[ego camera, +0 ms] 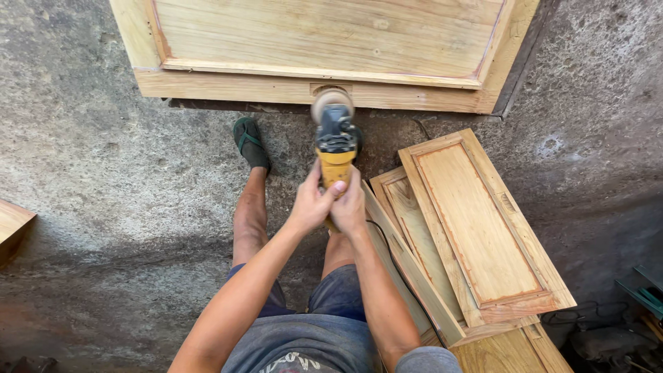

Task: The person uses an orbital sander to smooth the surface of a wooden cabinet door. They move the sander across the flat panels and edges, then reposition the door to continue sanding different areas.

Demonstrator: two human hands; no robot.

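Both hands, left (311, 205) and right (349, 207), clench the yellow sander (335, 146), its disc (331, 103) at the door (311, 88) frame's lower edge. Tilting could gouge the wood. The cord (387, 242) trails beside the stacked panels (476, 228) and might snag.

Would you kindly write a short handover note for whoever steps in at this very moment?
Left hand and right hand: both closed around the yellow body of the angle grinder, side by side.
Grinder: its sanding disc sits at the small notch in the lower rail of the large wooden door panel.
Nearby: a stack of smaller cabinet door panels lies on the concrete floor, on the person's right; the grinder's cord runs that way.
Done: cannot tell how much is sanded.
Left: the stacked panels lie untouched.
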